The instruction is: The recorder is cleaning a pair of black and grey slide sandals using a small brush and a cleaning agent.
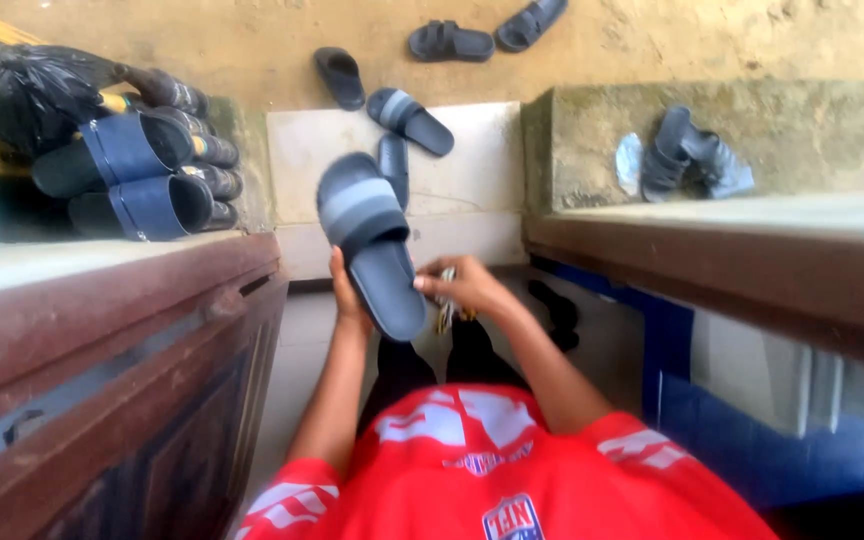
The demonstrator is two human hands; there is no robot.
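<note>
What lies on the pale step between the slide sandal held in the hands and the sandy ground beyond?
In the head view, two more dark slide sandals: one just behind the held sandal, another at the step's far edge.

A black plastic bag [22,90] sits at the upper left of the frame, bulging and knotted, on a yellow surface above stacked slides. At the bottom centre, a small shield-shaped badge [512,518] in blue, white and red shows on the red shirt, with white striped patches [457,415] printed just above it. No signs or screens show.
</note>
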